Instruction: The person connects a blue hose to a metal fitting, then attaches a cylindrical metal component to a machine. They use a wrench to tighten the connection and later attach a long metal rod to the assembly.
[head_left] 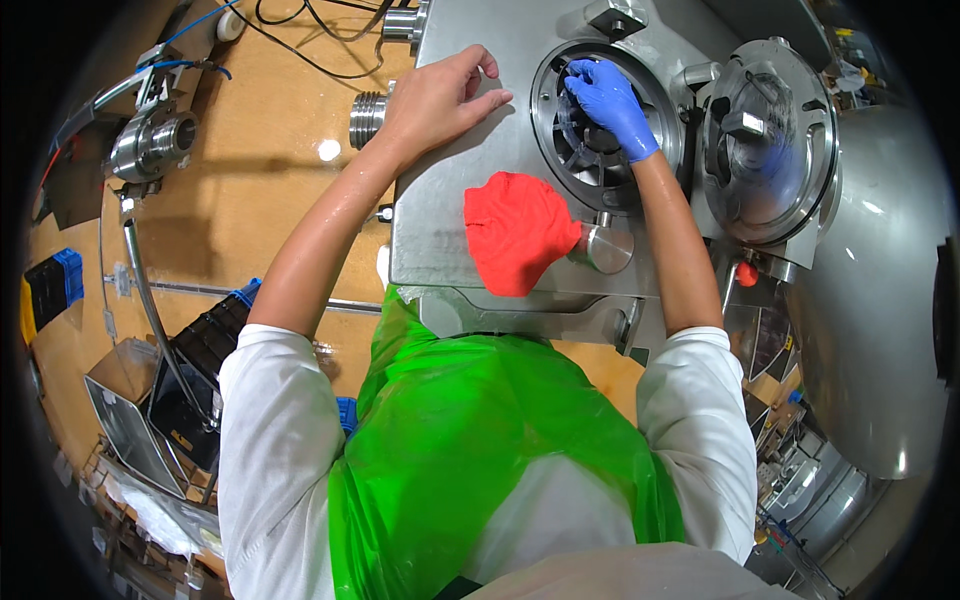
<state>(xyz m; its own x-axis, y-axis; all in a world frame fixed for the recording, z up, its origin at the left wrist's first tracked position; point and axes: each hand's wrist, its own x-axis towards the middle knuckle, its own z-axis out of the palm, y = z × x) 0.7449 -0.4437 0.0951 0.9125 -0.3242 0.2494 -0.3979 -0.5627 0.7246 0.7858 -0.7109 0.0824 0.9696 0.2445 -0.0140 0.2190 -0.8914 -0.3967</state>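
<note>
My left hand (443, 103), bare, rests along the left edge of a steel machine top (440, 220), with its thumb and fingers apart and nothing in them. In a blue glove, my right hand (605, 98) reaches into a round opening (545, 150) in that top. Its fingers are bent together and point down at a vaned rotor (590, 165) inside. Whatever those fingertips pinch is hidden. Nearer to me, a red cloth (515, 235) lies crumpled on the top beside a short steel cylinder (607, 248).
Right of the opening, a round hinged cover (768, 140) stands swung out. A large steel vessel (880, 280) rises beyond it. Threaded steel fittings (368, 120) stick out on the left. A metal stand (145, 290) and black crates (195, 350) are at far left.
</note>
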